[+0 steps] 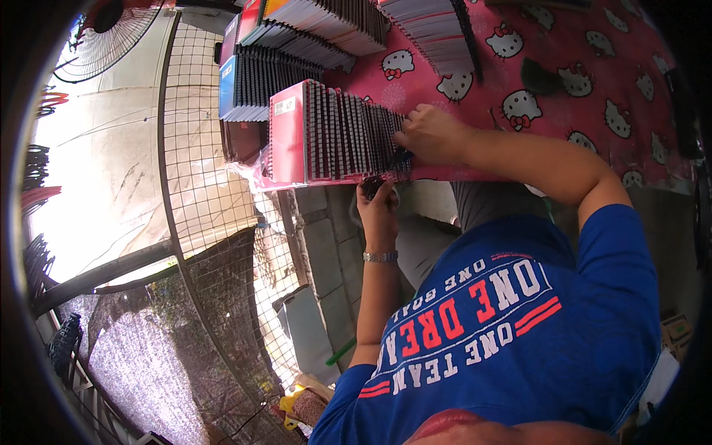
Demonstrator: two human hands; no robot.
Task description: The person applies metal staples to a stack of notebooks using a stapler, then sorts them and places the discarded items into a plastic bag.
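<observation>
A row of spiral notebooks [290, 137] with a pink-red front cover stands near the table's edge, their dark coil bindings facing up. My right hand [434, 135] is at the right end of this row, fingers pinched together against the last bindings; what they grip is too small to tell. Below the row, at the table's edge, my left hand [380, 211] is closed around a small bunch of dark coils [373, 187]. A metal-banded watch [380, 257] is on my left wrist.
Behind stand more spiral notebooks, including a blue-covered stack [245, 89] and another row [437, 33]. A pink cloth with white cat faces covers the table [475, 111]. A dark object [540, 77] lies at right. Wire mesh [194, 133] and a fan [104, 33] are at left.
</observation>
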